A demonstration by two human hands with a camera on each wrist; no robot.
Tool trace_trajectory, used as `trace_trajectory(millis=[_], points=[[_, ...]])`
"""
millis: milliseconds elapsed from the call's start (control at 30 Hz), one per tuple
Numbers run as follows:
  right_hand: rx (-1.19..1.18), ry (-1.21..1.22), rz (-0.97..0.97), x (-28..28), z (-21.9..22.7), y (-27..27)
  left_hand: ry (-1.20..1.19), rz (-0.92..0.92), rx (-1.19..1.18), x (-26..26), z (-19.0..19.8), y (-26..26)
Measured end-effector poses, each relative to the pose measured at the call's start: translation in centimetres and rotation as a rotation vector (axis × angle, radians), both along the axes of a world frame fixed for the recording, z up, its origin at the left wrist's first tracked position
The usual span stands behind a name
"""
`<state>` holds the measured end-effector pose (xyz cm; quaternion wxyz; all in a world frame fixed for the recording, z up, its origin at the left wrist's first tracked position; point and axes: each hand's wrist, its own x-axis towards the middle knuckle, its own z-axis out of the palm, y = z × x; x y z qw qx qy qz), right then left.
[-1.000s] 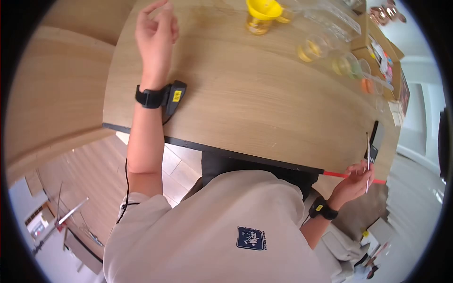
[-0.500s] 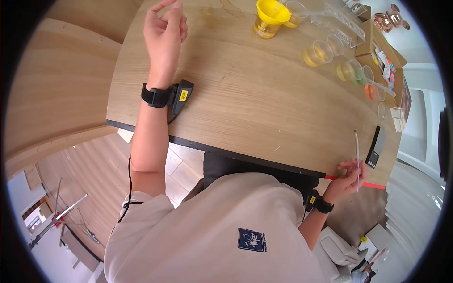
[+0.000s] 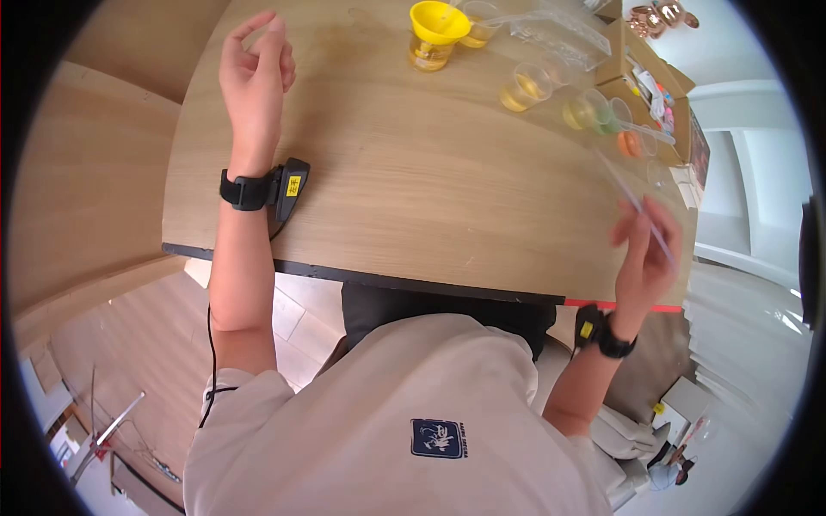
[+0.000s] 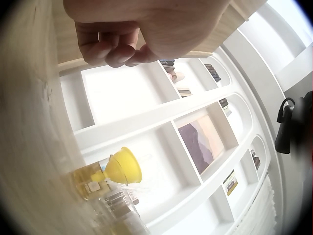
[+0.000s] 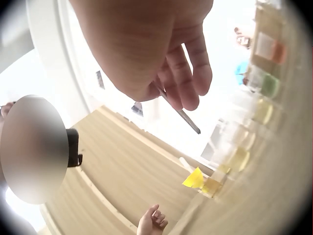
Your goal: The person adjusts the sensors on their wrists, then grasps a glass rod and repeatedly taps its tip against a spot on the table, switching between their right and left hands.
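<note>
My right hand point(image 3: 647, 254), slightly blurred, holds a thin pale stick point(image 3: 626, 191) above the table's right end. In the right wrist view the stick point(image 5: 186, 117) sticks out past the curled fingers and ends in a dark tip. Over on the left, my left hand point(image 3: 255, 86) lies on the table with its fingers loosely bent and nothing in them. A yellow funnel point(image 3: 440, 26) sits in a beaker of amber liquid point(image 3: 430, 57) at the back. Closer to the right hand stand clear cups of yellow point(image 3: 523, 91), green and orange liquid point(image 3: 630, 144).
Behind the cups are a clear plastic rack point(image 3: 564, 39) and a cardboard box point(image 3: 615, 70) full of small items. A clear dropper point(image 3: 647, 132) lies across some cups. The table's front edge point(image 3: 413, 286) runs close to my body.
My right hand has risen from the front edge and moved forward over the table with the stick, now covering the black-and-grey device. My left hand stays in place; the head view has shifted.
</note>
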<state>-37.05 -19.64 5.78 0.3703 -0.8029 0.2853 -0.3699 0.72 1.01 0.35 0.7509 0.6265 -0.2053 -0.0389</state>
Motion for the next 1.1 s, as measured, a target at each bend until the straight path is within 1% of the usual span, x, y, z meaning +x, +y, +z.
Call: trace_trajectory(millis=[67, 100, 167, 300, 367, 433, 500, 567, 600, 667, 800, 867, 933, 967, 1033, 1100], points=[[-0.050, -0.004, 0.088, 3.7, 1.4, -1.1, 0.006, -0.017, -0.015, 0.1, 0.1, -0.2], [-0.062, -0.002, 0.087, 5.4, 2.0, -1.7, 0.008, -0.008, -0.009, 0.2, 0.1, -0.1], [0.038, 0.165, 0.114, 8.5, 2.6, -2.6, 0.021, 0.021, -0.007, 0.0, 0.0, 0.2], [0.078, 0.272, 0.159, 11.2, 1.3, -4.3, 0.040, 0.052, -0.032, 0.2, 0.5, 0.2], [0.070, 0.319, 0.156, 11.7, 0.7, -4.5, 0.042, 0.048, -0.027, 0.4, 0.2, 0.3], [0.054, 0.358, 0.145, 12.1, 0.3, -4.5, 0.046, -0.024, -0.096, 0.6, 0.0, 0.4], [0.038, 0.391, 0.130, 12.3, 0.1, -4.6, 0.032, -0.027, -0.096, 0.7, -0.1, 0.5], [0.085, 0.308, 0.132, 12.2, 0.0, -4.5, 0.019, -0.033, -0.094, 0.7, -0.1, 0.5], [0.085, 0.311, 0.132, 12.0, 0.0, -4.5, 0.008, -0.025, -0.090, 0.8, -0.1, 0.5], [0.067, 0.209, 0.091, 11.5, 0.2, -4.7, 0.001, -0.019, -0.088, 0.8, -0.1, 0.5], [0.045, 0.296, 0.091, 11.0, 0.8, -4.1, -0.015, -0.023, -0.085, 0.9, -0.3, 0.5], [-0.002, 0.152, 0.080, 10.7, 0.8, -4.2, -0.018, -0.037, -0.092, 0.9, -0.2, 0.5], [0.005, 0.185, 0.095, 10.5, 0.7, -3.9, 0.035, 0.043, -0.128, 0.4, 0.4, 0.2], [0.005, 0.218, 0.114, 10.4, 0.7, -3.8, 0.032, 0.030, -0.128, 0.3, 0.5, 0.2], [-0.014, 0.237, 0.103, 10.3, 0.8, -3.7, 0.015, 0.036, -0.030, 0.3, 0.4, 0.4], [-0.025, 0.257, 0.092, 10.0, 0.5, -3.3, 0.012, 0.028, -0.036, 0.4, 0.2, 0.4]])
